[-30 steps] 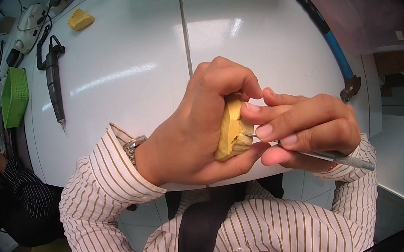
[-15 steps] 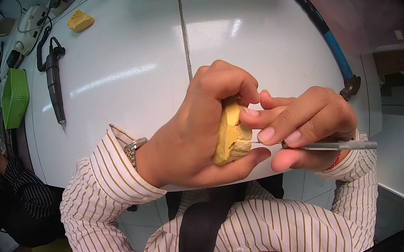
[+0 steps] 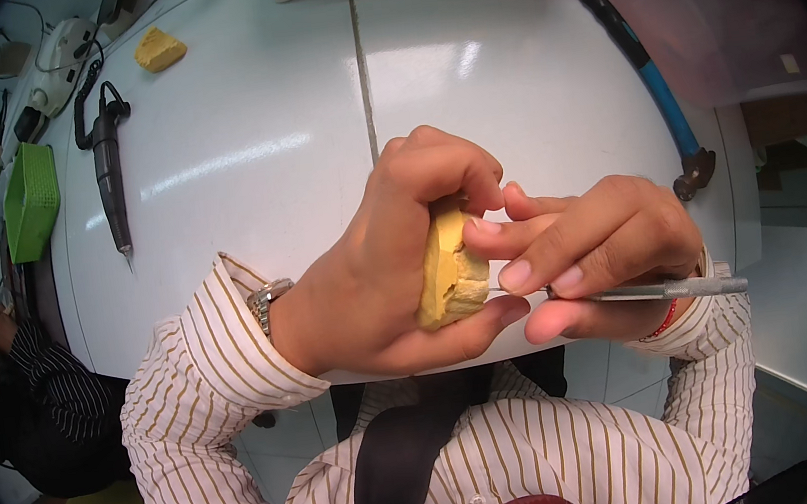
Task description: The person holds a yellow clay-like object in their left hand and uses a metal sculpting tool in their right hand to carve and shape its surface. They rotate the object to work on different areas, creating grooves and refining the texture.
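Left hand [image 3: 376,275] grips chalky yellow cast [image 3: 448,272].

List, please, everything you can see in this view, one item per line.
yellow cast block: 1, yellow, gripped in the left hand
thin metal tool: 1, silver, in the right hand, tip at the block
yellow lump: 1, yellow, far left of table
handpiece: 1, black, left of table
hammer: 1, blue and black, right of table
basket: 1, green, left edge
table: 1, white
left hand: 1
right hand: 1
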Demonstrator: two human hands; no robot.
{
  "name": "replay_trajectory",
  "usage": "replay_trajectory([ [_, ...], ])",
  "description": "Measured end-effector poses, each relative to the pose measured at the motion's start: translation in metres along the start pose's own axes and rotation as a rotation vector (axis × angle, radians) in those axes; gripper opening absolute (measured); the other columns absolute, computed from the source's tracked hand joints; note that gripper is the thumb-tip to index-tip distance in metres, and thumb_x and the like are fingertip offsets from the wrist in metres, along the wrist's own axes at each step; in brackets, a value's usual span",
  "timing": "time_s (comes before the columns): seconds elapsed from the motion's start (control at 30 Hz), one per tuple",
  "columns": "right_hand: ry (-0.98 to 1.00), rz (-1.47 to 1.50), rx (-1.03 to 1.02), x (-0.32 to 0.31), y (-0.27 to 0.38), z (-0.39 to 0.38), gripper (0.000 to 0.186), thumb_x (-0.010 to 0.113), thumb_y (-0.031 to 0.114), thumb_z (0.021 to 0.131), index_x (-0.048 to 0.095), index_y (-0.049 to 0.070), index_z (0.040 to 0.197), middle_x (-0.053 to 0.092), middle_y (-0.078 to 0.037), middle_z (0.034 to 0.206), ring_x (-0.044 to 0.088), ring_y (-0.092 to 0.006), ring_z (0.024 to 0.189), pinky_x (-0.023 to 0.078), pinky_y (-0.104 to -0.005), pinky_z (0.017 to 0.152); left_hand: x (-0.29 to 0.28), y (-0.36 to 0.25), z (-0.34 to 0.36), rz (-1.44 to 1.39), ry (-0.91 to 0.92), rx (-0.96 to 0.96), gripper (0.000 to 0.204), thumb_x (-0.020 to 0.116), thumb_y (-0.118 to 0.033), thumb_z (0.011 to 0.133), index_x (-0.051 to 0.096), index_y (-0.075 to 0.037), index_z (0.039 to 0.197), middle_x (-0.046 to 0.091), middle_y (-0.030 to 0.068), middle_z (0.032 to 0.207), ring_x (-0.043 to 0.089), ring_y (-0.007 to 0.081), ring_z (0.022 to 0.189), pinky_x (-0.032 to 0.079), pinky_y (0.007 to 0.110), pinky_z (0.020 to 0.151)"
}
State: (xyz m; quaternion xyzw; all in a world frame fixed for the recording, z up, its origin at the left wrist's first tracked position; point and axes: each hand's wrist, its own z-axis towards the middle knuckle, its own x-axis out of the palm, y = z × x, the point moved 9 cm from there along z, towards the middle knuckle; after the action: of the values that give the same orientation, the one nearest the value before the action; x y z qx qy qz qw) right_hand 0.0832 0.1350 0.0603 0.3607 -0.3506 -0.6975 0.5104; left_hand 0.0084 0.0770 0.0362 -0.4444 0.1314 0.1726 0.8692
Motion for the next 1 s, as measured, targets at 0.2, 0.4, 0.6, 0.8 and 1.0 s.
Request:
replay_trajectory([
  [0.2, -0.034, 0.007, 0.038, -0.002, -0.0005, -0.0011, 0.029, 0.074, 0.001, 0.071, 0.051, 0.006, 0.089, 0.061, -0.011, 0.094, 0.061, -0.0317, 0.102, 0.042, -0.0432, 0.1, 0.0001, -0.0008, 0.0016, 0.022, 0.018, 0.002, 0.064, 0.073, -0.03, 0.073, 0.031, -0.003, 0.113, 0.041, 0.0145, 0.098, 0.045, 0.0203, 0.088, 0.04, 0.033, 0.08],
  [0.4, -0.011, -0.086, -0.012, 0.0003, 0.0041, -0.0003, 0.029, 0.073, 0.0, 0.072, 0.051, 0.007, 0.09, 0.061, -0.011, 0.094, 0.061, -0.0318, 0.103, 0.042, -0.0431, 0.1, -0.0002, 0.0004, 0.0004, -0.001, 0.018, -0.009, 0.064, 0.073, -0.03, 0.074, 0.031, -0.003, 0.113, 0.041, 0.0144, 0.099, 0.044, 0.0206, 0.089, 0.04, 0.034, 0.081],
  [0.6, -0.057, -0.03, -0.008, -0.0018, 0.0007, -0.0016, 0.029, 0.072, -0.001, 0.073, 0.051, 0.006, 0.091, 0.061, -0.011, 0.094, 0.061, -0.0319, 0.103, 0.042, -0.043, 0.1, -0.0002, 0.0003, 0.0009, 0.017, 0.004, 0.002, 0.064, 0.073, -0.029, 0.073, 0.031, -0.003, 0.113, 0.041, 0.0143, 0.098, 0.044, 0.0206, 0.089, 0.04, 0.034, 0.081],
  [0.8, -0.022, -0.042, -0.023, -0.0005, 0.0022, -0.0004, 0.029, 0.072, -0.001, 0.073, 0.05, 0.006, 0.09, 0.06, -0.01, 0.093, 0.06, -0.031, 0.104, 0.042, -0.0431, 0.1, 0.0006, 0.0012, 0.0004, 0.003, 0.026, -0.005, 0.064, 0.073, -0.028, 0.073, 0.03, -0.003, 0.114, 0.041, 0.0147, 0.099, 0.044, 0.0211, 0.09, 0.039, 0.034, 0.081],
  [1.0, -0.076, -0.165, -0.079, -0.0064, 0.0033, -0.0025, 0.026, 0.069, 0.009, 0.079, 0.047, 0.007, 0.092, 0.058, -0.009, 0.094, 0.062, -0.0281, 0.101, 0.044, -0.0417, 0.099, -0.0022, -0.0016, 0.0019, -0.02, -0.037, -0.006, 0.06, 0.071, -0.01, 0.07, 0.034, -0.002, 0.116, 0.043, 0.0116, 0.102, 0.043, 0.0229, 0.088, 0.037, 0.032, 0.08],
])
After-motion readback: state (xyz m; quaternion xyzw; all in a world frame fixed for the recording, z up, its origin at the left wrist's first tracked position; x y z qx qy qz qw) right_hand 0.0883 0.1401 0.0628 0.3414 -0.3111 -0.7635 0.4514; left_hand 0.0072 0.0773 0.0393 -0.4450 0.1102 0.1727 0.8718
